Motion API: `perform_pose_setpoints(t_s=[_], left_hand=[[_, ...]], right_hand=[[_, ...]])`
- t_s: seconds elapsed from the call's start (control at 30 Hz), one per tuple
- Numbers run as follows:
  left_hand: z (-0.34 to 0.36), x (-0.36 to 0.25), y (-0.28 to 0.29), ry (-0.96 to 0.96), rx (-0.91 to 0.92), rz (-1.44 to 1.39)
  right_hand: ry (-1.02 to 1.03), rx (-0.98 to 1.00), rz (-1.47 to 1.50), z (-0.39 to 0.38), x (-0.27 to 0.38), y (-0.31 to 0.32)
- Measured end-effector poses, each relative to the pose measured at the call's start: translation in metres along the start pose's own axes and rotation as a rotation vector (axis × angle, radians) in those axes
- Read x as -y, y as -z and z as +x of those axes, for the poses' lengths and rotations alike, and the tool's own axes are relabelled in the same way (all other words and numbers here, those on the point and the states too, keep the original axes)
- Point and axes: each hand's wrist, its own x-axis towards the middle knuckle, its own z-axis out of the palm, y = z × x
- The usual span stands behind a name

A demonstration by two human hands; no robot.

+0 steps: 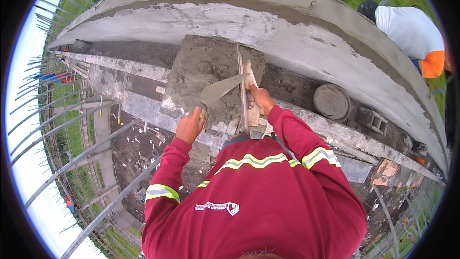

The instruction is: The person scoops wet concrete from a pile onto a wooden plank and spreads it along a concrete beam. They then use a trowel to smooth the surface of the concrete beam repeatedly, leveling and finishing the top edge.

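My left hand [190, 125] is closed round the handle of a pointed trowel [223, 89], whose grey blade slants up to the right. The blade's tip overlaps a long wooden float [241, 97], seen nearly edge-on; whether they touch I cannot tell. My right hand [260, 99] grips this float by its wooden back, its fingers partly hidden behind the wood. Under and beyond both tools lies a broad heap of wet grey mortar [194, 64], spread over a board against the wall.
A curved wall [201, 17] with fresh mortar along its top runs across ahead. To the right stand a round mortar-filled container [331, 102] and a hollow block [372, 121]. Another person [407, 31] bends beyond the wall. Metal pipes [103, 151] and rebar rise at left.
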Motion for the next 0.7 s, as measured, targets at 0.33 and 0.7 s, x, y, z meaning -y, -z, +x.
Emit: perform_pose_setpoints(t_s=[0.33,0.7], left_hand=[[-0.003,0.055,0.021,0.077,0.029,0.173],[-0.013,0.107,0.031,-0.072,-0.017,0.273]], right_hand=[[0.656,-0.175,-1.466,-0.033,0.06,0.022],[0.847,0.148,-1.702,-0.036,0.096,0.022]])
